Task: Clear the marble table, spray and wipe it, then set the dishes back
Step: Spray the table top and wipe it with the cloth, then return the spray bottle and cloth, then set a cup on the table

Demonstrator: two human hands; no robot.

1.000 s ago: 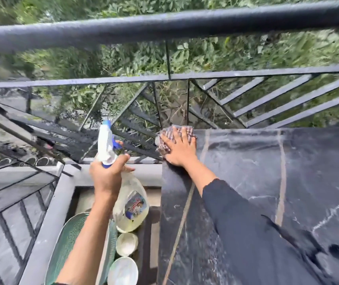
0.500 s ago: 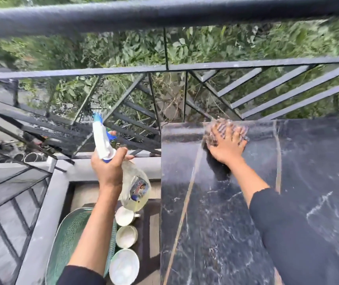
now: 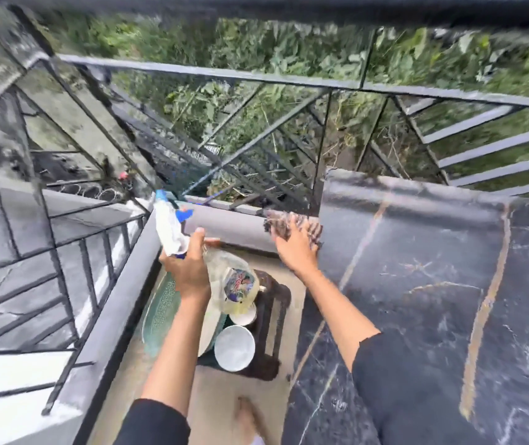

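The black marble table (image 3: 433,284) with gold veins fills the right half of the view. My right hand (image 3: 295,248) lies flat on a checked cloth (image 3: 292,224) at the table's far left corner, partly over the edge. My left hand (image 3: 187,268) grips the neck of a clear spray bottle (image 3: 173,229) with a white and blue trigger head, held to the left of the table above the floor. Below it on a dark stool (image 3: 271,319) are white bowls (image 3: 234,348) and a green woven tray (image 3: 160,313).
A dark metal railing (image 3: 289,78) runs along the far and left sides, with foliage beyond. A grey ledge (image 3: 112,316) borders the floor on the left. My bare foot (image 3: 247,419) stands on the floor strip next to the table.
My right hand slid the cloth right along the far edge, then back left to the corner. The view tilted and swung left. The spray bottle stayed in my left hand.
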